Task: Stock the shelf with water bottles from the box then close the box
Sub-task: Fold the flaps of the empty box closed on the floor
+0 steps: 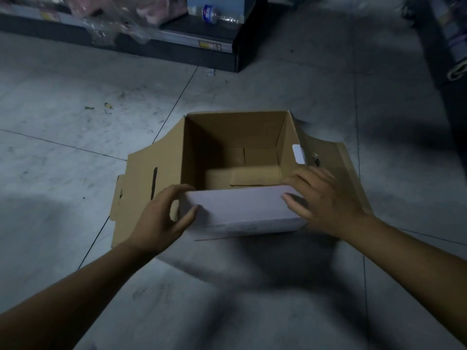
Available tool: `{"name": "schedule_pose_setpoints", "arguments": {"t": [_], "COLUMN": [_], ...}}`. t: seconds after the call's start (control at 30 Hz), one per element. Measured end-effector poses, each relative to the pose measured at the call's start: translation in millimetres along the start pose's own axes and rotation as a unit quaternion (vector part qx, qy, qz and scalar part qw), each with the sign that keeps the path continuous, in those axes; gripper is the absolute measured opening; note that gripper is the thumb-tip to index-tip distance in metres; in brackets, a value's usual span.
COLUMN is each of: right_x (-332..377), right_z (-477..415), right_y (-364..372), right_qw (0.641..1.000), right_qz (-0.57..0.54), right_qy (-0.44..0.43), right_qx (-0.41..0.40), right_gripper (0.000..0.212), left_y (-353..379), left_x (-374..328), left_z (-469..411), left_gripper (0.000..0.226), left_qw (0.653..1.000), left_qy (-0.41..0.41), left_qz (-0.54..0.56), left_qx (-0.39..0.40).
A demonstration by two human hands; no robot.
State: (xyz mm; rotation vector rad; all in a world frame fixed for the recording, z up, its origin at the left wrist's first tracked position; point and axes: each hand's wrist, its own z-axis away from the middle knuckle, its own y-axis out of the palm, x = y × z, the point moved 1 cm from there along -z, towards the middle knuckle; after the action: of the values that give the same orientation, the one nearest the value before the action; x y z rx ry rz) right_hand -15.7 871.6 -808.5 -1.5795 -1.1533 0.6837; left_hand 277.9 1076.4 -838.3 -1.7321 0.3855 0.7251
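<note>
Nearest, two bare forearms reaching in over the tiled floor (75, 137). Left hand (161, 215) curled round the left end of the near flap (242, 210), thumb on its pale outer face. Right hand (326, 203) gripping the right end, fingers over the top edge.

Just beyond, the cardboard box (235, 137) open on the floor, no bottles visible inside, only folded bottom panels. Left side flap (141, 178) and right side flap (336, 173) splayed outward.

Probably the closing step. Press both ends of the near flap down together, evenly, keeping fingertips clear of the fold; bring the side flaps over afterwards.

Farther off, a water bottle (217, 15) lying on the bottom shelf (177, 37).
</note>
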Motion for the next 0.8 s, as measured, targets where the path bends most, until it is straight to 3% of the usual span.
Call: {"name": "schedule_pose_setpoints", "arguments": {"t": [0.1,0.2,0.3,0.5,0.7,0.8], "right_x": [-7.7,-5.8,-3.4,-6.8,-6.7,-3.9], "right_z": [-19.0,-23.9,-20.5,-7.4,-10.0,-22.6], "right_y": [13.2,33.0,48.2,72.8,76.0,76.0], "right_qw": [0.998,0.99,0.979,0.949,0.905,0.906], "right_qz": [0.023,0.0,-0.04,-0.13,-0.175,-0.153], "right_qy": [0.045,0.098,0.15,0.186,0.223,0.226], "right_qx": [0.045,0.104,0.134,0.22,0.317,0.324], "right_gripper": [0.027,0.032,0.033,0.032,0.029,0.025], "left_y": [8.9,20.9,35.6,58.6,66.3,58.8], "left_x": [0.4,1.1,-0.3,2.8,10.7,11.6], "left_z": [-16.4,-29.8,-34.9,-32.3,-32.3,-41.6], "left_gripper": [0.06,0.052,0.05,0.057,0.052,0.047], "left_qw": [0.998,0.985,0.964,0.967,0.965,0.973], "left_qy": [-0.052,-0.008,0.04,0.014,0.023,0.015], "left_qz": [-0.026,-0.17,-0.256,-0.191,-0.185,-0.159], "left_qx": [0.003,-0.002,0.053,0.166,0.185,0.168]}}
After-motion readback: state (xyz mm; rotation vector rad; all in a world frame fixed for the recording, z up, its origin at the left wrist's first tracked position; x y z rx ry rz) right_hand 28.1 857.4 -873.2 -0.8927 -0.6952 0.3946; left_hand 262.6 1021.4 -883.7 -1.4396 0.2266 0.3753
